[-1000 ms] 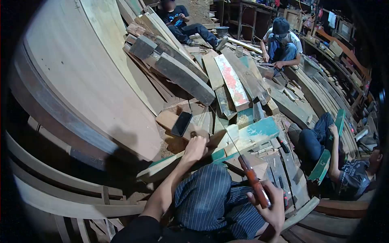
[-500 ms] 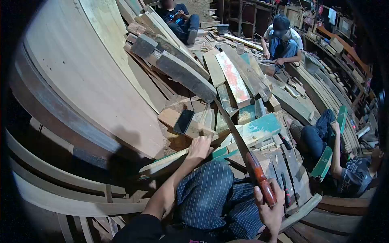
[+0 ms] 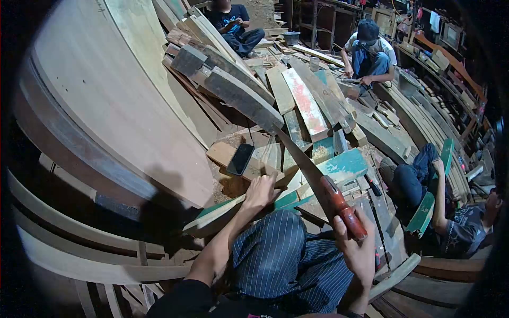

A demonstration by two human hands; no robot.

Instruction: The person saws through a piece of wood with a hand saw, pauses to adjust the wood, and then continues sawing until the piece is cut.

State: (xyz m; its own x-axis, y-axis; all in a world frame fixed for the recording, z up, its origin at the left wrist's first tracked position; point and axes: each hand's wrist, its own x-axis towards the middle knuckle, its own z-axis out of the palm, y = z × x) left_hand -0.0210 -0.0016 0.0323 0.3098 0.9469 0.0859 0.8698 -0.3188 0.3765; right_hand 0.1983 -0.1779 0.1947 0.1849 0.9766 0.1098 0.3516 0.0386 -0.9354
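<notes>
My right hand (image 3: 356, 246) is wrapped around the red-brown handle of a handsaw (image 3: 305, 164). Its long dark blade slants up and to the left, crossing over a board (image 3: 297, 183) with green paint along its side. Closed over that board, left of the blade, is my left hand (image 3: 261, 192), fingers curled round the far edge. My knee in striped trousers (image 3: 270, 244) presses close beside the board. A black phone (image 3: 240, 159) lies on a wood block just beyond my left hand.
Timber offcuts (image 3: 302, 100) are heaped ahead, with a thick dark beam (image 3: 238, 98) above the saw tip. A large curved wooden panel (image 3: 106, 106) stands at left. One person (image 3: 371, 53) squats ahead; others sit at back left and at right with a green board (image 3: 422, 214).
My right hand and the saw have moved forward and up, away from me, along the blade's line. My left hand stays on the board. The person at the back left has shifted a leg.
</notes>
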